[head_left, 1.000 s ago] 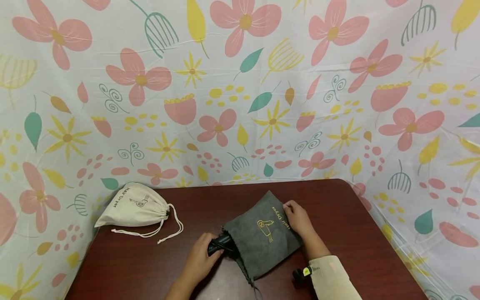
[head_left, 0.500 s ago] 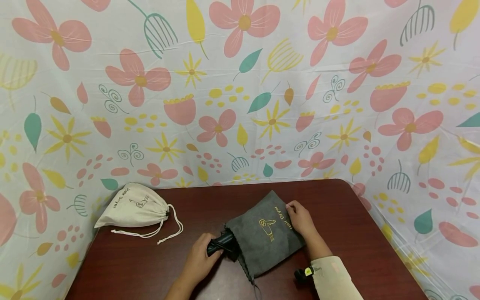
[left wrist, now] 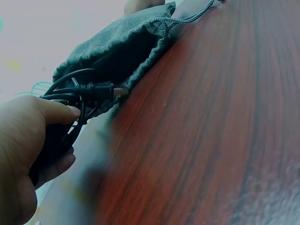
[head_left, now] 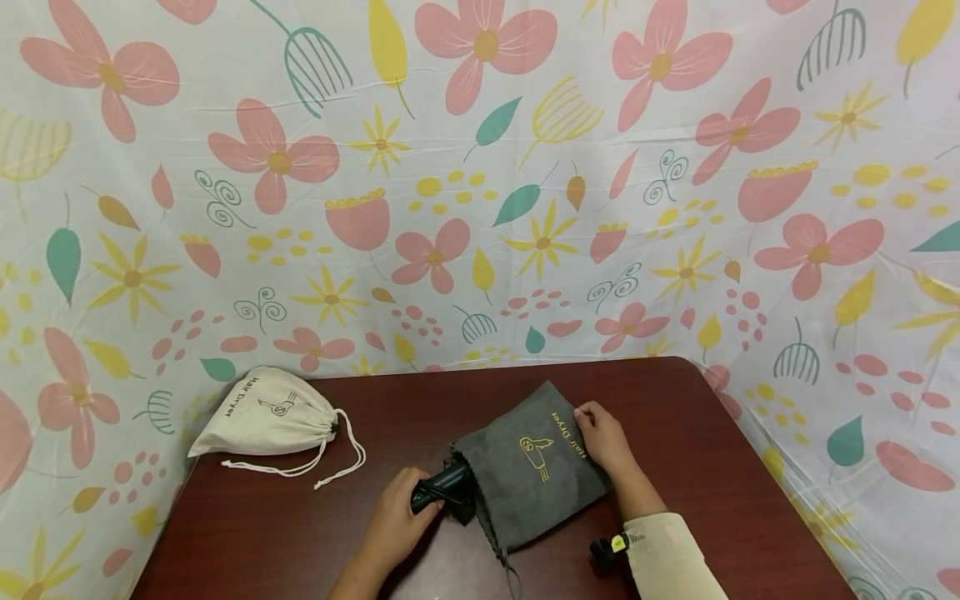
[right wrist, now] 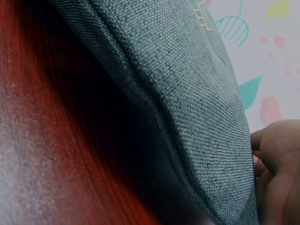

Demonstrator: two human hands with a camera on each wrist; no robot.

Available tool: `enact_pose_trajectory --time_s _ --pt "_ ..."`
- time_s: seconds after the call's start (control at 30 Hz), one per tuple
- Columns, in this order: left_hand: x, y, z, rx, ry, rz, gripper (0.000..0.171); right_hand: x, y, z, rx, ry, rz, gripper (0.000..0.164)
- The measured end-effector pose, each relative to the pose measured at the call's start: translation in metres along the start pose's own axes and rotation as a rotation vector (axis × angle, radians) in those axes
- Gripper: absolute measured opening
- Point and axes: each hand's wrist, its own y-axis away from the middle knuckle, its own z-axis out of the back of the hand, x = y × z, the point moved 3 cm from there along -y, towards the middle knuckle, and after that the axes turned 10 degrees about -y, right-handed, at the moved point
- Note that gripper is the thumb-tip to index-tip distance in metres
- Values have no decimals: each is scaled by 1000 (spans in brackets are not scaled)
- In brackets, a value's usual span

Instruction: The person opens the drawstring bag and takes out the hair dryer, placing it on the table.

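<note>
A grey drawstring bag point(head_left: 525, 475) printed "Hair Dryer" lies on the table, its mouth toward the left. Out of that mouth sticks a black hair dryer point(head_left: 448, 490), mostly hidden inside. My left hand point(head_left: 401, 517) grips its outer end. In the left wrist view, the looped black cord point(left wrist: 77, 101) and its two-pin plug point(left wrist: 101, 90) show beside the thumb. At the bag's closed far end, my right hand point(head_left: 603, 437) pinches the fabric edge; the right wrist view shows those fingers point(right wrist: 276, 145) partly hidden behind the cloth.
A cream drawstring bag point(head_left: 273, 412), also printed "Hair Dryer", lies at the back left with its white cords point(head_left: 341, 467) loose. A flowered cloth point(head_left: 480, 208) hangs behind the dark red table point(head_left: 720, 467). A small black device point(head_left: 606, 550) sits at the right cuff.
The grey bag and my right hand have shifted slightly right. More of the black hair dryer shows at the bag's mouth, while my left hand has hardly moved.
</note>
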Motion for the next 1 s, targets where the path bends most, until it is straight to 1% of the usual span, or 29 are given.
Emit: enact_pose_trajectory --time_s 0.17,0.43,0.73,1.0 --pt "1 0 0 -6 7 -2 34 -1 1 2 8 -4 -6 22" --pt "1 -1 2 5 4 8 34 -7 0 4 7 -9 -14 21" --pt "0 0 3 -10 -7 3 35 -8 1 4 -3 -2 -15 22" --pt "1 -1 4 13 -2 26 34 -9 0 6 -10 8 -16 23"
